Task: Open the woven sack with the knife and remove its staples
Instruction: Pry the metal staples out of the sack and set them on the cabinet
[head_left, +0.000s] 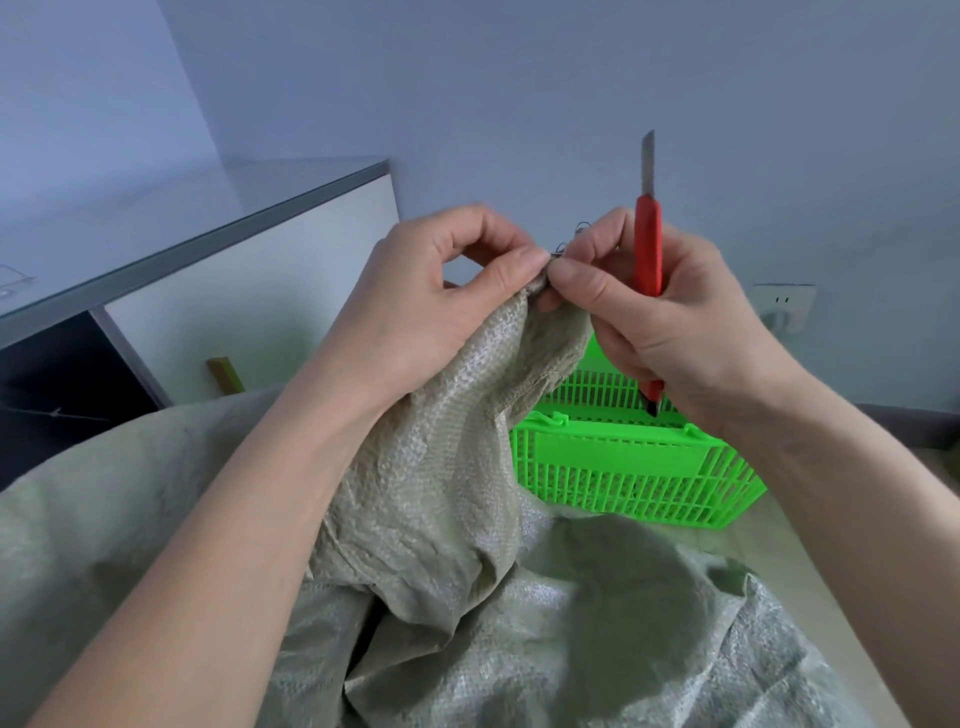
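Note:
A grey-green woven sack (447, 467) lies crumpled across my lap, one corner lifted to chest height. My left hand (431, 296) pinches that raised edge between thumb and forefinger. My right hand (670, 312) pinches the same edge from the other side with thumb and forefinger, fingertips nearly touching the left ones. The same hand also clamps a red utility knife (649, 244) upright against the palm, its grey blade pointing up. A thin wire staple (571, 241) sticks out of the sack edge just above the fingertips.
A bright green plastic basket (634, 467) stands on the floor behind the sack, right of centre. A white cabinet with a glass top (249, 228) is at the left. A wall socket (782, 306) sits low on the right wall.

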